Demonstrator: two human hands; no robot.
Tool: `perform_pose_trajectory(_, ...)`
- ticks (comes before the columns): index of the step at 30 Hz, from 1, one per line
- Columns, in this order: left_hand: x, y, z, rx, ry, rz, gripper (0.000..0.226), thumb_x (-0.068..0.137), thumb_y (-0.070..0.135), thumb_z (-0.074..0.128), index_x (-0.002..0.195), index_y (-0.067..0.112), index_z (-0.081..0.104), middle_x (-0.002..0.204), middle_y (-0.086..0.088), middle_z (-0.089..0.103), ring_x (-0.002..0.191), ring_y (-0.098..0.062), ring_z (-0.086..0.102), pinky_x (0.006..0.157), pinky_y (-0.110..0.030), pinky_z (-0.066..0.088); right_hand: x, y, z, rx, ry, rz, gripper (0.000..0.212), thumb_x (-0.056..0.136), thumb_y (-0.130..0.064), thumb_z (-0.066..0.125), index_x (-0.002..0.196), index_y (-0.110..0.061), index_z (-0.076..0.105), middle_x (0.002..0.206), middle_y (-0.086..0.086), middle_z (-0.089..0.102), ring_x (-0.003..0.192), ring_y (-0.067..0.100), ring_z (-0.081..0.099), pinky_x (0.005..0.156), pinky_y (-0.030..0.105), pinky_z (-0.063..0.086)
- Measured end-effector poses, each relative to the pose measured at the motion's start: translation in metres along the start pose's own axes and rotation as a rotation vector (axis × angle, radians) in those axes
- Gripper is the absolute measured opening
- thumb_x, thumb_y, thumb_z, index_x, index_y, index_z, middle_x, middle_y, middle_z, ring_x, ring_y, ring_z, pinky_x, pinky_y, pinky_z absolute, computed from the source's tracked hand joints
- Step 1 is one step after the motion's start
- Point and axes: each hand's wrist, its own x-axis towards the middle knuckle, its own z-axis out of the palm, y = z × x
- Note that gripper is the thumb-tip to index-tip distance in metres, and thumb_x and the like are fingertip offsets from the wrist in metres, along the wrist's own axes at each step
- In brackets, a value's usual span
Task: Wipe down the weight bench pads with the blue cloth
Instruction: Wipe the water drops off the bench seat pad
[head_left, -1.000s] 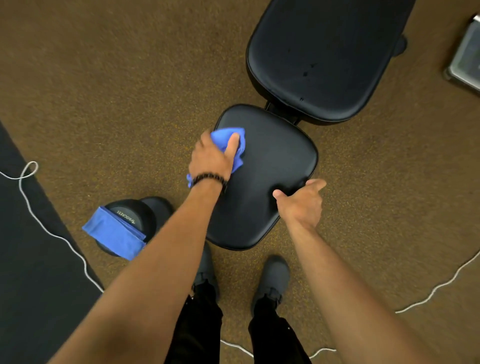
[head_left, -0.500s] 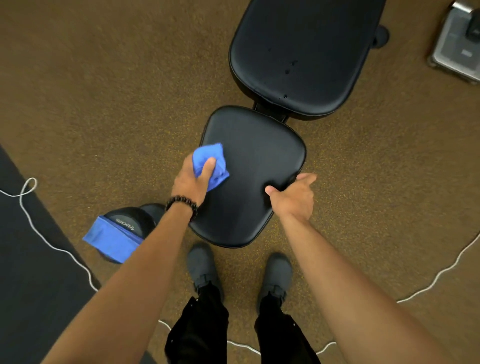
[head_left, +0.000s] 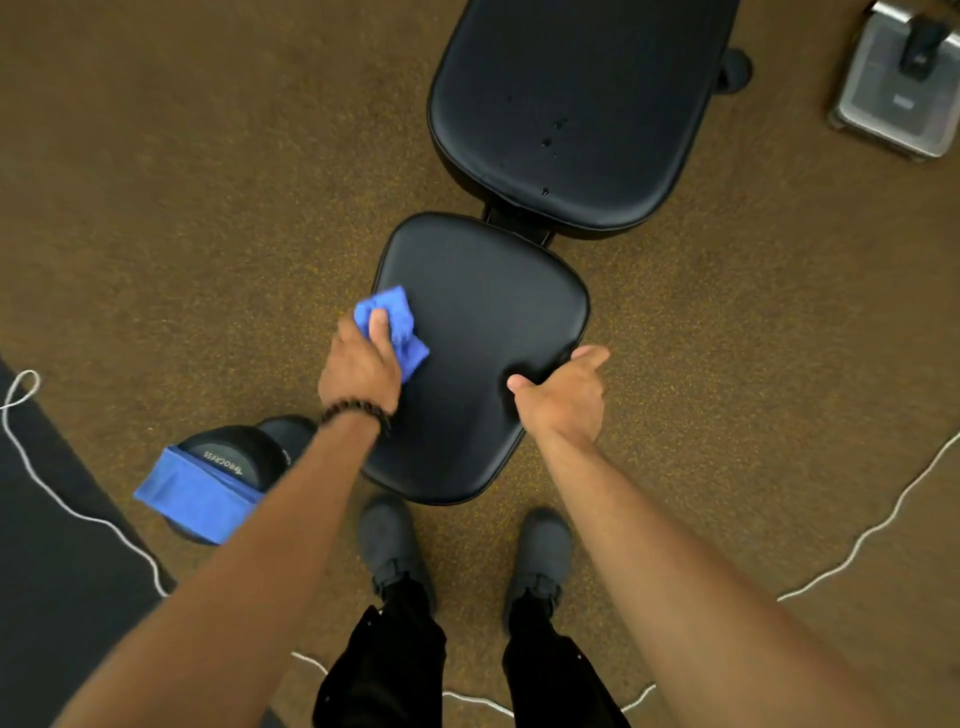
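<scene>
The black seat pad (head_left: 483, 332) of the weight bench lies just in front of my feet. Beyond it is the longer black back pad (head_left: 566, 104), which has a few small droplets on it. My left hand (head_left: 361, 364) presses a bunched blue cloth (head_left: 395, 325) on the seat pad's left edge. My right hand (head_left: 563, 395) grips the seat pad's right edge, thumb on top and fingers curled under the rim.
A black dumbbell (head_left: 234, 457) lies on the floor at the left with a second folded blue cloth (head_left: 192, 493) draped over it. A white cord (head_left: 857, 545) runs across the brown speckled floor. A dark mat (head_left: 47, 545) fills the lower left. A grey metal machine base (head_left: 898, 88) sits upper right.
My left hand slid the blue cloth from the seat pad's far left corner back along its left edge toward me. My right hand kept its grip on the right edge.
</scene>
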Motion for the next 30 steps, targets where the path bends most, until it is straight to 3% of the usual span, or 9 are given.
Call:
perform_pose_trajectory(3, 0.062, 0.056, -0.004, 0.038, -0.089, 0.041, 0.065, 0.106, 0.055, 0.031, 0.137, 0.0, 0.047, 0.138, -0.036, 0.053, 0.127, -0.05, 0.053, 0.103, -0.048, 0.042, 0.004, 0.0, 0.0, 0.01, -0.016, 0.017, 0.076, 0.073, -0.03, 0.09, 0.121, -0.02, 0.032, 0.125, 0.011, 0.062, 0.107, 0.036, 0.066, 0.089, 0.039, 0.053)
perform_pose_trajectory(7, 0.109, 0.117, 0.001, 0.135, -0.201, 0.162, 0.066, 0.1, 0.056, 0.035, 0.136, 0.005, 0.055, 0.14, -0.03, 0.055, 0.129, -0.046, 0.052, 0.108, -0.047, 0.041, 0.01, -0.002, -0.008, 0.031, -0.059, 0.039, 0.073, 0.071, -0.029, 0.091, 0.116, -0.02, 0.033, 0.115, 0.006, 0.065, 0.098, 0.03, 0.069, 0.08, 0.034, 0.053)
perform_pose_trajectory(11, 0.091, 0.139, 0.021, 0.39, -0.132, 0.403, 0.056, 0.094, 0.048, 0.035, 0.125, 0.012, 0.065, 0.136, -0.021, 0.059, 0.129, -0.044, 0.048, 0.11, -0.05, 0.035, 0.009, -0.001, -0.013, 0.033, -0.05, 0.039, 0.074, 0.067, -0.031, 0.093, 0.112, -0.021, 0.035, 0.109, 0.004, 0.067, 0.097, 0.029, 0.069, 0.081, 0.034, 0.052)
perform_pose_trajectory(16, 0.041, 0.131, 0.055, 0.341, -0.083, 0.786, 0.054, 0.085, 0.051, 0.04, 0.117, 0.027, 0.076, 0.132, -0.003, 0.066, 0.134, -0.033, 0.048, 0.122, -0.055, 0.019, 0.001, 0.007, -0.012, 0.055, -0.039, -0.008, 0.072, 0.072, -0.035, 0.09, 0.117, -0.022, 0.036, 0.115, 0.007, 0.068, 0.103, 0.033, 0.068, 0.089, 0.041, 0.054)
perform_pose_trajectory(22, -0.024, 0.122, 0.093, 0.246, -0.368, 1.14, 0.06, 0.091, 0.033, 0.059, 0.15, 0.023, 0.052, 0.16, -0.003, 0.044, 0.156, -0.028, 0.023, 0.127, -0.044, 0.0, 0.0, 0.033, -0.006, 0.19, -0.045, -0.099, 0.059, 0.078, -0.026, 0.083, 0.12, -0.018, 0.042, 0.107, 0.005, 0.074, 0.101, 0.029, 0.071, 0.08, 0.032, 0.052)
perform_pose_trajectory(24, -0.038, 0.109, 0.094, 0.24, -0.405, 1.172, 0.066, 0.089, 0.015, 0.06, 0.154, 0.02, 0.045, 0.164, -0.004, 0.036, 0.157, -0.025, 0.018, 0.128, -0.039, -0.004, -0.001, 0.049, -0.013, 0.25, -0.116, -0.096, 0.055, 0.078, -0.02, 0.082, 0.118, -0.021, 0.046, 0.1, -0.007, 0.071, 0.097, 0.022, 0.072, 0.079, 0.028, 0.051)
perform_pose_trajectory(26, -0.058, 0.094, 0.089, 0.182, -0.411, 1.135, 0.072, 0.086, 0.003, 0.058, 0.155, 0.017, 0.043, 0.165, -0.004, 0.034, 0.158, -0.022, 0.016, 0.128, -0.032, -0.01, -0.002, 0.069, -0.023, 0.238, -0.23, -0.08, 0.065, 0.072, -0.024, 0.088, 0.123, -0.023, 0.049, 0.098, -0.016, 0.068, 0.092, 0.02, 0.072, 0.081, 0.033, 0.056)
perform_pose_trajectory(28, -0.08, 0.07, 0.085, 0.185, -0.418, 1.121, 0.073, 0.086, -0.001, 0.058, 0.156, 0.015, 0.042, 0.166, -0.005, 0.031, 0.158, -0.021, 0.015, 0.125, -0.027, -0.015, -0.003, 0.089, -0.031, 0.163, -0.353, -0.043, 0.078, 0.065, -0.033, 0.093, 0.129, -0.025, 0.048, 0.107, -0.013, 0.07, 0.091, 0.022, 0.073, 0.082, 0.04, 0.06)
perform_pose_trajectory(30, -0.102, 0.036, 0.081, 0.234, -0.395, 1.15, 0.077, 0.082, -0.003, 0.062, 0.155, 0.016, 0.043, 0.167, -0.005, 0.029, 0.158, -0.02, 0.016, 0.129, -0.034, -0.007, -0.002, 0.109, -0.038, 0.121, -0.411, 0.017, 0.074, 0.069, -0.034, 0.091, 0.13, -0.023, 0.05, 0.113, -0.009, 0.069, 0.097, 0.019, 0.072, 0.087, 0.044, 0.06)
